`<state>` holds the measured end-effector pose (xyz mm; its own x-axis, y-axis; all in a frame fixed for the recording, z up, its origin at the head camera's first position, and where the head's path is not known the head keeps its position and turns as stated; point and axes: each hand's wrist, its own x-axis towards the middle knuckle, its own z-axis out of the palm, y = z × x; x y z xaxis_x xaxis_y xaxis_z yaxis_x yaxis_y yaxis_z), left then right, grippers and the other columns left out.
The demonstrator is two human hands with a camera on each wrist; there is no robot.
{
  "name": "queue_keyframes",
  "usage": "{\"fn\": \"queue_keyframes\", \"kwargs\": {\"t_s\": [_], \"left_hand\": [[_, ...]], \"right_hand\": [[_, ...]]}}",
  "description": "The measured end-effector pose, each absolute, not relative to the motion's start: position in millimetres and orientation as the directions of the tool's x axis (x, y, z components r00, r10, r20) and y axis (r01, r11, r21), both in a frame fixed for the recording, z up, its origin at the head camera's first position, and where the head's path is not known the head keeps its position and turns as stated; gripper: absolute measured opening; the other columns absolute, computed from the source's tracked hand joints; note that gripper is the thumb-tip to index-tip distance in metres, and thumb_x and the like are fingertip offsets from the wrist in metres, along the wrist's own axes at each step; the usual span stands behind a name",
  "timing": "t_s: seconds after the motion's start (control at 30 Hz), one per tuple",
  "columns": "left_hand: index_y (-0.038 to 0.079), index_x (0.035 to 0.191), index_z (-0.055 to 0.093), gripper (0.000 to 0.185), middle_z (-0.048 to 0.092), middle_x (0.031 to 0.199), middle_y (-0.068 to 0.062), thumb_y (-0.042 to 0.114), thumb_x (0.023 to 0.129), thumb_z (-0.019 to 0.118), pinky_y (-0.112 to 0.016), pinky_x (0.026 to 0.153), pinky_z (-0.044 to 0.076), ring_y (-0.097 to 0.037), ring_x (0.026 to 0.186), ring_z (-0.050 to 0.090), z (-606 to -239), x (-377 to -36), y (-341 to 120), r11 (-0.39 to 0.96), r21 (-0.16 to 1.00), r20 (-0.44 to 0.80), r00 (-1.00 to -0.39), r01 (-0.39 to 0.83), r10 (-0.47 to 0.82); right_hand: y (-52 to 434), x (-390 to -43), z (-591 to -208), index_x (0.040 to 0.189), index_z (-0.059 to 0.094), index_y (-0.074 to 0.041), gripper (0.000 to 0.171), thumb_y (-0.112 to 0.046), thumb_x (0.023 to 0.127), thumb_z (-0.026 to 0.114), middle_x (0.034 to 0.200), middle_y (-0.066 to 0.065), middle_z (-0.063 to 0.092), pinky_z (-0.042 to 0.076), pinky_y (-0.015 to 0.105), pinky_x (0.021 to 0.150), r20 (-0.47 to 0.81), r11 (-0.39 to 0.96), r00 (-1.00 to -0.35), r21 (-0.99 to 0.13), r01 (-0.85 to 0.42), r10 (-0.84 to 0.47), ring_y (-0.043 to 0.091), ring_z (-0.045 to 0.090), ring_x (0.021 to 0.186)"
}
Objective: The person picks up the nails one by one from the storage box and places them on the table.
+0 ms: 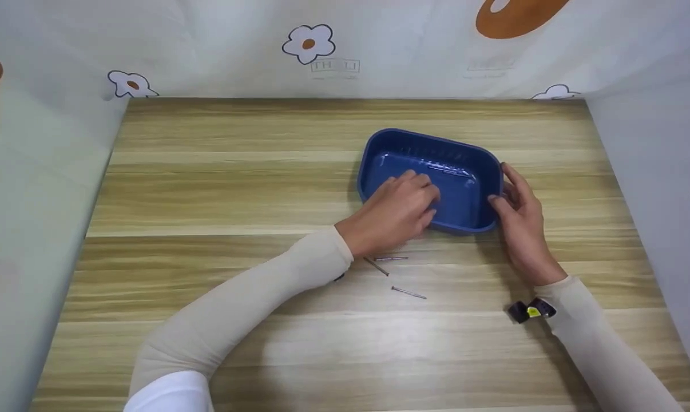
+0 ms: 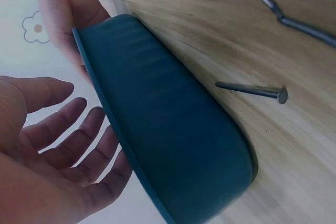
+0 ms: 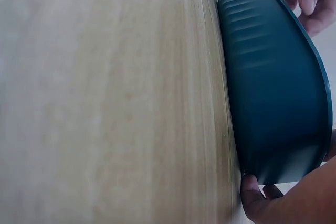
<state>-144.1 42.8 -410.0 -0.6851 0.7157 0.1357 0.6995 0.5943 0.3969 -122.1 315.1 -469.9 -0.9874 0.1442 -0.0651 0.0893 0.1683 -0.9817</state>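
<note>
Head view showed the right hand (image 1: 519,220) gripping the blue tray (image 1: 471,163) rim, best held steady while the open left hand (image 1: 399,209) hovered inside above it.

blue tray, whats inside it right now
Only the left hand shows inside the blue tray, fingers reaching over its near rim. The bare floor looks empty; the hand hides the part under it. Three nails lie outside.

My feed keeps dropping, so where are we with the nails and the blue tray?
Nothing visibly done: the blue tray shows no nails inside. In hand: the left hand hovers open over the tray, and the right hand steadies its right rim. Left: three nails lie on the table in front of the tray.
</note>
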Motion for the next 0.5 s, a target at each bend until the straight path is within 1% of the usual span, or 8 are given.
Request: {"fn": "queue_keyframes", "kwargs": {"t_s": [0.3, 0.5], "left_hand": [[0.005, 0.125, 0.079, 0.023, 0.075, 0.125, -0.008, 0.017, 0.109, 0.068, -0.041, 0.092, 0.061, -0.028, 0.113, 0.067, -415, -161, 52, 0.602, 0.401, 0.139, -0.696, 0.69, 0.704], [0.004, 0.124, 0.079, 0.022, 0.076, 0.124, -0.01, 0.015, 0.108, 0.068, -0.041, 0.094, 0.061, -0.029, 0.114, 0.068, -417, -171, 57, 0.614, 0.405, 0.121, -0.705, 0.678, 0.699]], "right_hand": [[314, -122, -470, 0.172, 0.037, -0.01, 0.064, 0.002, 0.11, 0.051, 0.165, 0.022, 0.051, 0.049, 0.017, 0.106, -0.048, 0.172, -0.987, -0.982, 0.074, 0.15, 0.027, 0.052, 0.145], [313, -122, -470, 0.171, 0.038, -0.008, 0.064, 0.003, 0.11, 0.051, 0.164, 0.021, 0.051, 0.05, 0.018, 0.106, -0.048, 0.155, -0.986, -0.985, 0.073, 0.157, 0.026, 0.052, 0.145]]}}
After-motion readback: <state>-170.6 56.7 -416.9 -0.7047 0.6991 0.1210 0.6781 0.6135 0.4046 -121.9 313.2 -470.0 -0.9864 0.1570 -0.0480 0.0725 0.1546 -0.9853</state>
